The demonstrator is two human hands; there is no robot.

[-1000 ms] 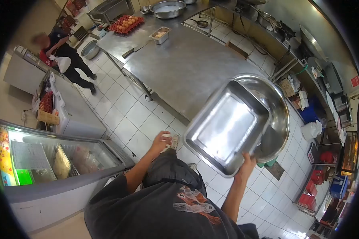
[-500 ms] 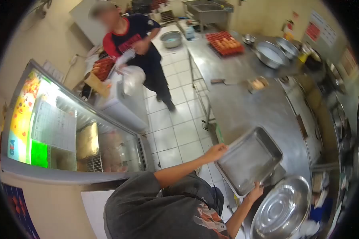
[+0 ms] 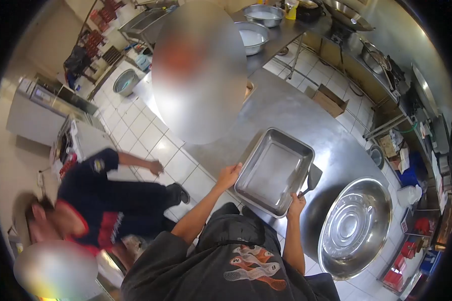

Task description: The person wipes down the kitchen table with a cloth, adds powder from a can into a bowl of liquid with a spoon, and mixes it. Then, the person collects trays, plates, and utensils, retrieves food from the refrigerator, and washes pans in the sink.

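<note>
A rectangular steel pan [image 3: 274,172] is held in front of my body, over the near edge of the steel table [image 3: 281,108]. My left hand [image 3: 229,176] is closed on its left rim. At the lower right corner, my right hand [image 3: 296,204] grips the pan, and a dark spatula [image 3: 313,178] sticks out beside that hand. Inside the pan only bare metal shows. To the right of my right hand, a large round steel basin [image 3: 354,228] stands tilted at the table's end.
Another person [image 3: 105,200] is close on my left, one arm stretched toward the table. Farther off are metal bowls [image 3: 263,16], a grey tub [image 3: 126,83] on the floor and a cardboard box [image 3: 329,100]. Shelves line the right side. A blurred patch covers part of the table.
My left hand, free a second ago, has taken hold of the pan. The pan has moved off the basin and over the table. The other person has come much nearer on my left.
</note>
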